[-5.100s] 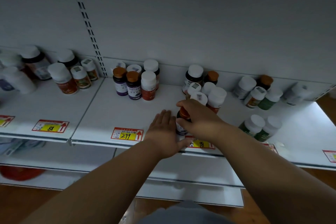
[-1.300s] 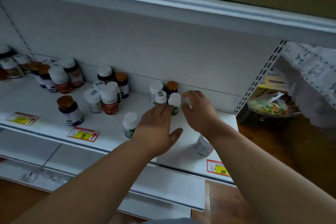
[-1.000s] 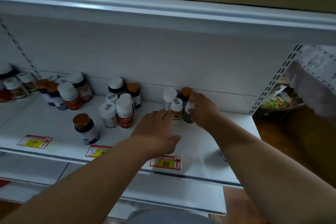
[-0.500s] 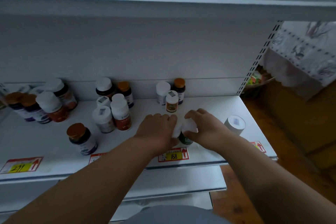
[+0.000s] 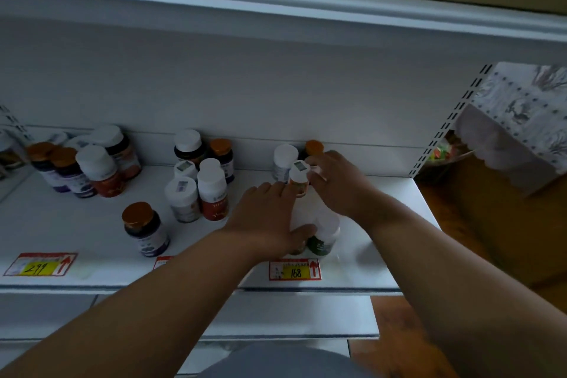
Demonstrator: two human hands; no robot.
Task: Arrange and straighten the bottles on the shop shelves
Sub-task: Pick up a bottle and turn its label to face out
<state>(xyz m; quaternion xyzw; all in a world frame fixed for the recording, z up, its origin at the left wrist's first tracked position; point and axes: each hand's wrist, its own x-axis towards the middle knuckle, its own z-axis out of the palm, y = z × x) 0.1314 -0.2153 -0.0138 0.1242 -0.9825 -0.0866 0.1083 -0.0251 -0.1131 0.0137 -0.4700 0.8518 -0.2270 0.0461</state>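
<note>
Reaching back now, right hand [image 5: 340,184] pinches the orange-label bottle [image 5: 298,177]; left hand [image 5: 270,218] lies flat, fingers together

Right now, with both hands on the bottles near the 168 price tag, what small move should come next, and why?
Probably slide the small orange-label bottle forward toward the green bottle. The right hand is at its cap, the left hand rests beside the green bottle by the 168 tag, and a gap separates the two bottles.
</note>
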